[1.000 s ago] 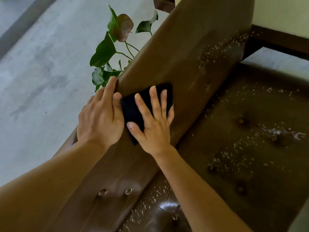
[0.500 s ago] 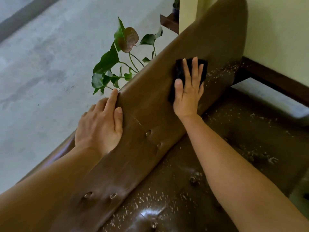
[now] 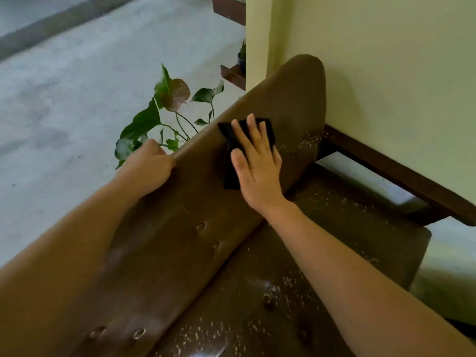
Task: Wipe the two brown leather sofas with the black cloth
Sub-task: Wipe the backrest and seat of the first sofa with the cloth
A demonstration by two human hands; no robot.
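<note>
Floor [image 3: 64,86]: grey and bare, on your far left, behind the sofa.
Plant [image 3: 144,122]: big green leaves and one reddish leaf, standing just behind the sofa back.
Left hand [image 3: 149,166]: your fingers are curled over the top edge of the sofa back and hold on to it.
Sofa back [image 3: 193,202]: brown and smooth, running from the bottom left up to the wall. It has round buttons [image 3: 200,226] pressed into it.
Black cloth [image 3: 230,173]: lying flat on the sofa back, near the top edge, under your right hand. Its corners stick out past your fingers.
Right hand [image 3: 257,161]: your fingers are straight and a bit spread. Your palm pushes the cloth onto the sofa back.
Sofa seat [image 3: 347,210]: brown, below your right arm, with lots of little white specks on it.
Wooden rail [image 3: 386,164]: dark brown, beside the seat, along the wall.
Wall [image 3: 386,73]: pale yellow, on your right.
</note>
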